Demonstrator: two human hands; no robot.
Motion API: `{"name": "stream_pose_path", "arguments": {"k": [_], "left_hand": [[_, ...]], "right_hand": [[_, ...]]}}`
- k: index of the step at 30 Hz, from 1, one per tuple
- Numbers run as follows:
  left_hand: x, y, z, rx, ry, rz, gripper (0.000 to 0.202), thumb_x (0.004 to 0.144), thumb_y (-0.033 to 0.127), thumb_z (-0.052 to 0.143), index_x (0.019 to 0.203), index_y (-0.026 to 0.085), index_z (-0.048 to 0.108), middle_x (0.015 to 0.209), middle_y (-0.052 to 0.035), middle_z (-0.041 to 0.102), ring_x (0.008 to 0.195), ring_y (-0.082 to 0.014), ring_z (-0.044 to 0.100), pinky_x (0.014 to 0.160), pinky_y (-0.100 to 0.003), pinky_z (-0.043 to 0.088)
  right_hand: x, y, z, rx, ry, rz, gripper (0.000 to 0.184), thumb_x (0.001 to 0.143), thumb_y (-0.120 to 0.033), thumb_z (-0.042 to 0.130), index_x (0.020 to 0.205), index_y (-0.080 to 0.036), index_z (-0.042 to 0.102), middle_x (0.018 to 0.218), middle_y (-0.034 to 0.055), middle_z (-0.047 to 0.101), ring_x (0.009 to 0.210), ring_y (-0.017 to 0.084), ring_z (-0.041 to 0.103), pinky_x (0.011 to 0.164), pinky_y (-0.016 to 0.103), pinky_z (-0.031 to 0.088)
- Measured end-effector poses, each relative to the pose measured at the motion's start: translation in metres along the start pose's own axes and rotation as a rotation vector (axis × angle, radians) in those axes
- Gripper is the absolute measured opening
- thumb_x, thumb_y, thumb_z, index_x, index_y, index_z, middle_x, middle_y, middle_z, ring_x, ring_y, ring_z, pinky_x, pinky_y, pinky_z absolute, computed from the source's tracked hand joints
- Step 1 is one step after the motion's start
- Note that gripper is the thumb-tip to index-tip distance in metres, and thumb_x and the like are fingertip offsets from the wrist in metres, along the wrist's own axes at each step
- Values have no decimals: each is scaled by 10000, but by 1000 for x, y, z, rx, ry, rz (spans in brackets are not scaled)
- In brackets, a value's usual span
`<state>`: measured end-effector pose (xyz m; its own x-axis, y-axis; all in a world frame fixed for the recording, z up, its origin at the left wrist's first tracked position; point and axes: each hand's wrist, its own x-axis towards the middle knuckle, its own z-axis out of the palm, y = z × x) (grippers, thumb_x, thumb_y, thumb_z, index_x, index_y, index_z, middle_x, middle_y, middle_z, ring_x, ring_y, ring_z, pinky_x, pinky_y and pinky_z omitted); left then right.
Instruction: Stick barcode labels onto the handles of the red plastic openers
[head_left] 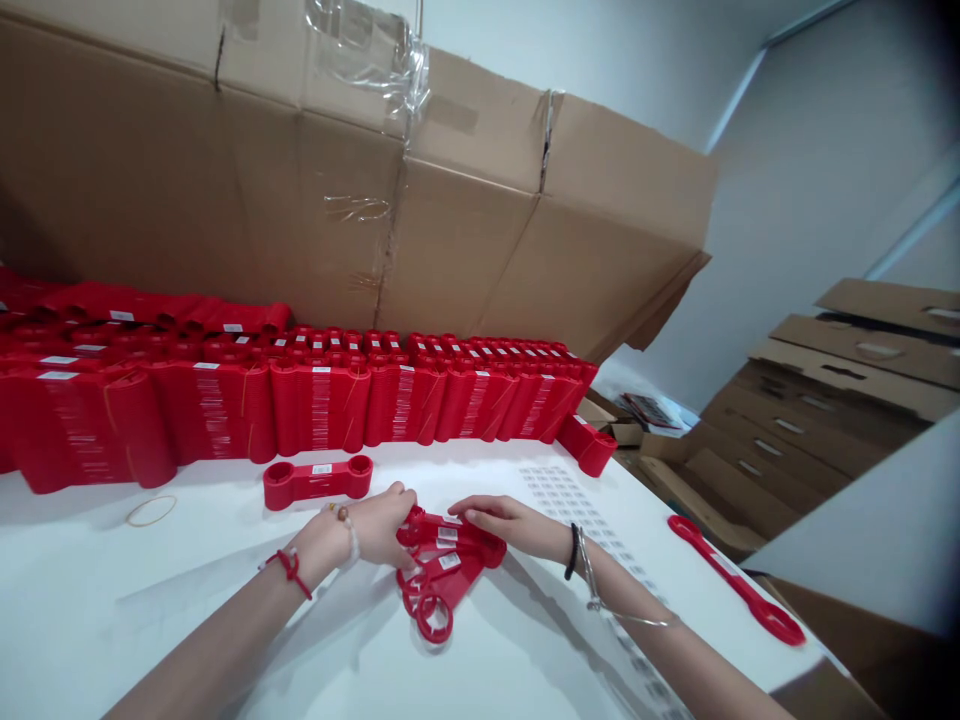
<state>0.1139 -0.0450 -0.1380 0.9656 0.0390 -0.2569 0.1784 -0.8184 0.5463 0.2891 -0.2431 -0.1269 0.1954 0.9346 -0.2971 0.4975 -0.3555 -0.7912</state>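
Note:
A small fanned pile of flat red plastic pieces with ring ends and white labels [442, 570] lies on the white table [112, 600]. My left hand [375, 525] has its fingers curled over the pile's left end. My right hand [510, 522] rests on the pile's upper right edge, fingers pressed together against the pieces. Just beyond my left hand lies a neat red stack of the same pieces [318, 480]. A loose rubber band [151, 511] sits to the left.
Rows of banded red bundles [322, 405] line the table's back, before a large cardboard box [337, 180]. A single red piece [739, 582] lies near the right edge, beside a label sheet [570, 500]. Flattened cartons [825, 400] are stacked at right.

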Motion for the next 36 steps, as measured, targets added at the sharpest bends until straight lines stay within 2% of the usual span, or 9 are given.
{"name": "stream_pose_path", "arguments": {"k": [3,6,9,12,16,23,30,36], "left_hand": [[0,-1,0,12,8,-1,560,666,507,749,1060,174,531,1145,-83,525,853,-195,590,702,-298,473],[0,-2,1,19,14,10,499,716,471,729,1054,157,539,1133,-84,536,832,-170,568,709,-301,474],[1,-4,2,29,20,25,442,758,437,710,1047,144,549,1118,-85,545,825,-155,547,721,-306,476],[2,-3,0,40,36,31,395,773,411,703,1017,138,557,1092,-82,550,791,-142,531,701,-300,474],[1,1,-3,53,84,54,323,798,335,674,1021,133,557,1097,-81,549,826,-152,544,728,-305,482],[5,-1,5,95,124,89,291,824,312,670,1041,139,583,1146,-93,561,1091,-240,531,891,-391,480],[7,-2,15,116,119,112,208,817,232,653,998,139,608,1106,-81,569,1042,-215,538,873,-377,488],[9,-2,19,135,125,89,239,803,292,689,964,136,605,1098,-84,562,1008,-210,543,846,-375,497]], "right_hand": [[-3,-7,-3,-33,-37,-4,611,924,-565,464,1287,-88,580,1125,137,669,970,234,637,860,358,514],[-11,-18,-1,-112,-41,0,510,865,-433,594,1272,-124,594,1114,110,665,957,228,634,844,345,516],[-16,-27,8,-211,7,-12,427,791,-280,662,1197,-152,638,1110,91,639,944,226,616,829,341,502],[-16,-30,16,-292,61,-62,325,785,-208,633,1101,-145,677,1088,88,608,964,226,585,860,343,472],[-14,-24,18,-344,102,-93,267,831,-201,577,1071,-140,679,1024,77,624,898,204,587,817,322,468],[-15,-18,20,-384,121,-82,240,851,-227,584,1065,-158,669,1019,62,627,880,184,582,800,294,462],[-16,-27,20,-471,112,-46,253,813,-211,616,1048,-144,677,1007,79,604,878,204,563,796,322,458],[-16,-23,22,-515,128,-58,216,839,-182,568,1025,-140,669,964,75,619,875,204,555,795,324,451]]}}
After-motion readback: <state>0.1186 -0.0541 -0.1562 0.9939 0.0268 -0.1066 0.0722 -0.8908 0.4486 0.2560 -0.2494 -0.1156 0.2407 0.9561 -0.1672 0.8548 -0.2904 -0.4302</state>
